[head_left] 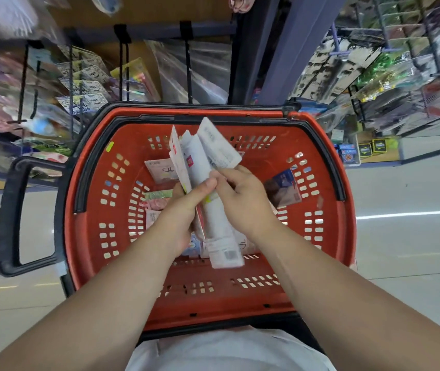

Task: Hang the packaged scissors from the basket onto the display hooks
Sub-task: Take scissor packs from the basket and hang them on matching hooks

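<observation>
A red plastic basket (93,236) with a black rim stands on the floor in front of me. Both hands hold a fanned stack of white packaged scissors (202,162) above its middle. My left hand (186,207) grips the stack from the left, thumb across the cards. My right hand (240,199) pinches the rightmost packs from the right side. More packs (160,170) lie on the basket's bottom, partly hidden under my hands. Black display hooks (123,65) stick out from the shelf beyond the basket.
The basket's black pull handle (10,218) juts out left. Hanging goods fill the shelf at the left and another rack (374,70) at the right. A blue upright post (275,49) stands between them. Pale tiled floor (414,236) lies on both sides.
</observation>
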`<action>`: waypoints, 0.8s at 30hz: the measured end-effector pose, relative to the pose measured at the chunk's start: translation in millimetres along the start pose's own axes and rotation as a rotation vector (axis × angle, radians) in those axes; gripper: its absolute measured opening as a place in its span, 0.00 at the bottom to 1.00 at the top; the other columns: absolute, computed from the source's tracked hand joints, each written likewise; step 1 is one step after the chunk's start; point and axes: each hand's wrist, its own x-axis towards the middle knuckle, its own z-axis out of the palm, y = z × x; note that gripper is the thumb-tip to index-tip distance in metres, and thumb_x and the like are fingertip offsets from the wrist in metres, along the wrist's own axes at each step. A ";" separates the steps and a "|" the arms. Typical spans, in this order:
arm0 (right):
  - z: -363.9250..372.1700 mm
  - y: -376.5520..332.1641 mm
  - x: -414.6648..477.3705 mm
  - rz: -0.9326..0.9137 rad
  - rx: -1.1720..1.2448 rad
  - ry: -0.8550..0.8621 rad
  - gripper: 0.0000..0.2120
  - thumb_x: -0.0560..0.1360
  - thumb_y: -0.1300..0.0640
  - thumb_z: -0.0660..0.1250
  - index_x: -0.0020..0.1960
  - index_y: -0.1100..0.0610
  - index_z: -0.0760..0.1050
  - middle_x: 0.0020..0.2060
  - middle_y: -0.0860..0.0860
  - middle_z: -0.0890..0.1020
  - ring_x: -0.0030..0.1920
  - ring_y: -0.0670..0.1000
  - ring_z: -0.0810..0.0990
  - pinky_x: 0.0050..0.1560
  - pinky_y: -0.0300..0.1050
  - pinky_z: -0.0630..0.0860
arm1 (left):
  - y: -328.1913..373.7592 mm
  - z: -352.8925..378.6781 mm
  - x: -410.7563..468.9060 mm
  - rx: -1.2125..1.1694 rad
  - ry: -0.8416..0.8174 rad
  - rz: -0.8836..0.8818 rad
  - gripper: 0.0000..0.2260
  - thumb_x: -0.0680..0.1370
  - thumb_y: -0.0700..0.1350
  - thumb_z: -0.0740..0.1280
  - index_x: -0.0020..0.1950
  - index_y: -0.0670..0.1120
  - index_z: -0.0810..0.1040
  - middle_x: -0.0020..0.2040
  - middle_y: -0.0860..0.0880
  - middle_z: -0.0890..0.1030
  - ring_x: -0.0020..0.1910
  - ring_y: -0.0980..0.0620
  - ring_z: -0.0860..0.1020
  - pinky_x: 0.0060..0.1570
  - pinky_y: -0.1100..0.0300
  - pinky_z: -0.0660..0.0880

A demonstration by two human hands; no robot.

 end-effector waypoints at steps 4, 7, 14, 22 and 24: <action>-0.2 -11.7 -1.5 -0.008 -0.057 -0.122 0.16 0.81 0.51 0.61 0.37 0.42 0.78 0.38 0.50 0.79 0.45 0.48 0.74 0.49 0.46 0.69 | 4.2 -9.3 -4.1 -0.060 -0.060 -0.041 0.34 0.65 0.54 0.81 0.69 0.47 0.80 0.57 0.45 0.87 0.57 0.43 0.85 0.60 0.43 0.80; -3.7 -12.6 1.2 -0.100 -0.094 -0.027 0.15 0.76 0.44 0.68 0.33 0.47 0.82 0.28 0.44 0.78 0.37 0.48 0.75 0.45 0.48 0.73 | 5.5 -13.3 -10.5 -0.205 -0.102 -0.051 0.14 0.69 0.45 0.76 0.54 0.45 0.88 0.49 0.44 0.87 0.49 0.43 0.85 0.58 0.45 0.80; -10.3 -17.9 2.7 -0.205 -0.195 0.195 0.17 0.75 0.50 0.77 0.31 0.57 0.81 0.27 0.48 0.79 0.35 0.50 0.77 0.40 0.50 0.75 | 13.1 -17.7 -13.5 -0.391 -0.081 0.019 0.18 0.69 0.48 0.71 0.57 0.44 0.83 0.52 0.42 0.85 0.49 0.41 0.85 0.55 0.46 0.81; -44.2 -19.7 7.6 -0.133 -0.147 0.303 0.18 0.74 0.65 0.72 0.53 0.45 0.71 0.37 0.44 0.77 0.34 0.48 0.75 0.38 0.43 0.70 | 15.4 -37.3 -13.0 -0.490 -0.175 0.095 0.17 0.71 0.48 0.68 0.57 0.45 0.78 0.48 0.42 0.80 0.47 0.41 0.83 0.52 0.44 0.84; -52.7 -24.3 2.6 -0.130 -0.101 0.202 0.36 0.75 0.66 0.72 0.74 0.41 0.63 0.38 0.46 0.80 0.36 0.47 0.79 0.36 0.39 0.73 | 13.7 -40.0 -11.3 -0.470 -0.172 0.116 0.20 0.68 0.49 0.71 0.58 0.45 0.78 0.50 0.42 0.80 0.50 0.40 0.81 0.58 0.43 0.80</action>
